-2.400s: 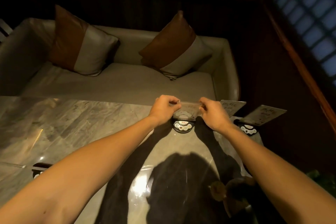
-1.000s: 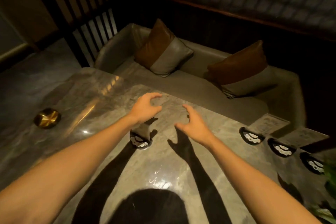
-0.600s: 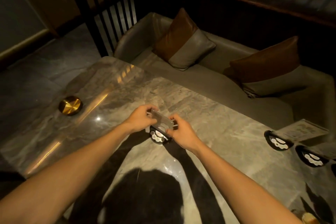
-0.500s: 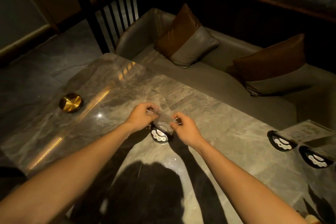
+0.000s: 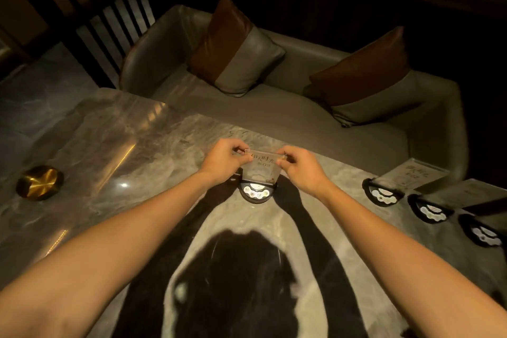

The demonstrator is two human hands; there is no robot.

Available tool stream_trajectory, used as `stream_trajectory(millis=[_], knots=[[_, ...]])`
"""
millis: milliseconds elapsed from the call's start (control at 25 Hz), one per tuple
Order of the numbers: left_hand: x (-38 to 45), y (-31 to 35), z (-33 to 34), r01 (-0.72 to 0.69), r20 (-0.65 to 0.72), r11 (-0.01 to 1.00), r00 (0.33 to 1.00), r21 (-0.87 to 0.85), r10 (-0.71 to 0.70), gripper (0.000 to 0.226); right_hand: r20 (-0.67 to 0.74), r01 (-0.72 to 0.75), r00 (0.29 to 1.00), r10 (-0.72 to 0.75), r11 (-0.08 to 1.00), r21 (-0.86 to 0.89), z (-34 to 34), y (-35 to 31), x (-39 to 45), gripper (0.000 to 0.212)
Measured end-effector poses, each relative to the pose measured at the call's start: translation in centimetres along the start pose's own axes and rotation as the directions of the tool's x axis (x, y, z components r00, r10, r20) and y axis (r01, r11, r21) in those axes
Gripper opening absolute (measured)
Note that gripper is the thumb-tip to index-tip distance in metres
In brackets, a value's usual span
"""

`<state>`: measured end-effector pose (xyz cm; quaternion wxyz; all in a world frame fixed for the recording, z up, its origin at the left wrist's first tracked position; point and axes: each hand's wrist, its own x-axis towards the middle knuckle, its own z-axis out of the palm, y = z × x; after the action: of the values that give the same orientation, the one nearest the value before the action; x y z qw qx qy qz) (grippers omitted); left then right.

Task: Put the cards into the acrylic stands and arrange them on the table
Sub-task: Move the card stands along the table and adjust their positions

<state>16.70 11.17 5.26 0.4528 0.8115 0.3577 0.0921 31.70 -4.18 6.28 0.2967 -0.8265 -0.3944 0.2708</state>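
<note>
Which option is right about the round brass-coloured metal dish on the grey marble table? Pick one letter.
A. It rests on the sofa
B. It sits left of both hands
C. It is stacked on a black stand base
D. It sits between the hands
B: the round brass-coloured metal dish sits alone on the grey marble table, well to the left of the left hand and the right hand.

Clear acrylic card stand on black round base (image 5: 260,170) — dark printed characters across its upper panel, seen reversed and blurred; unreadable. Second clear acrylic stand at right (image 5: 411,175) — similar faint characters, also illegible. No other text legible.
</note>
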Motion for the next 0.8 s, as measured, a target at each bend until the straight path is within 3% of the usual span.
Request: stream_trajectory(millis=[400,800], knots=[[8.1,10.3,12.7,-0.172,0.087,0.983,0.982,0.065,0.166,0.014,-0.183,-0.178,0.968,0.171,0.984,-0.021,-12.3,11.0,1.2,0.014],[10.5,12.1,18.1,-0.156,0.141,0.984,0.98,0.081,0.144,0.011,-0.18,-0.256,0.95,0.256,0.967,0.023,-14.1,16.1,1.2,0.018]])
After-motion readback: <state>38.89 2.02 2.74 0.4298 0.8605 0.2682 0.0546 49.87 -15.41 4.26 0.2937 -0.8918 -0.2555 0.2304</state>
